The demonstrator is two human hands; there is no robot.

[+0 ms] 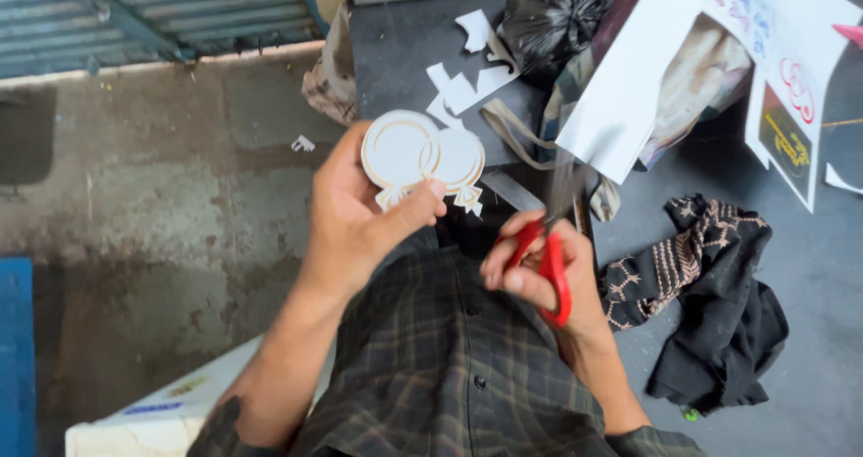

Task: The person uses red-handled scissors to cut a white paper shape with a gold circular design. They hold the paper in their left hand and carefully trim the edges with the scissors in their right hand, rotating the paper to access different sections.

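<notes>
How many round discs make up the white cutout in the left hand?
2: both are on the white cutout pinched in the left hand. The larger disc sits left, the smaller disc right, overlapping it. The right hand holds red scissors.

A white paper cutout (422, 156) of two gold-rimmed circles with small bows is being held upright, pinched at its lower edge, while red-handled scissors (550, 255) are pointing blurred blades upward just beside it.
</notes>
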